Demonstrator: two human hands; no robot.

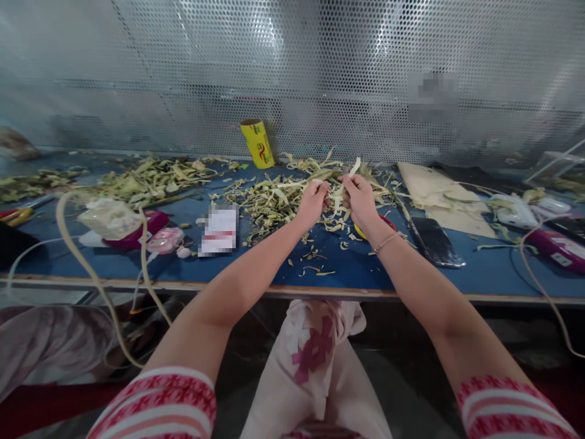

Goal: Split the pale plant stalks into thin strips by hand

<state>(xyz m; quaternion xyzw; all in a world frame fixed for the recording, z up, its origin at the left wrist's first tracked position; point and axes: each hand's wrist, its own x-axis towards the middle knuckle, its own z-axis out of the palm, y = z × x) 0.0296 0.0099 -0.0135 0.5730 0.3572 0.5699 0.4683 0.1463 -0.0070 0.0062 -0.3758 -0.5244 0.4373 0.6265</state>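
Over a heap of dried green-yellow plant strips (267,210) on the blue table, my two hands are held close together. Between the thumb and fingers of my right hand (359,196) is a pale flat plant strip (355,166), its end sticking up. My left hand (315,200) is closed in a pinch just to the left, and what its fingertips hold is too small to make out. Beneath my right wrist, a red and yellow ring-shaped handle (360,232) shows in part. Short loose bits of the plant (315,268) lie scattered nearer the table edge.
A yellow cardboard tube (258,144) stands against the perforated metal wall (320,79). A phone (436,242) and brown paper (443,195) are at right. Leftward lie a white card (219,230), a pink device (164,240), a looping hose (85,262) and another plant pile (155,178).
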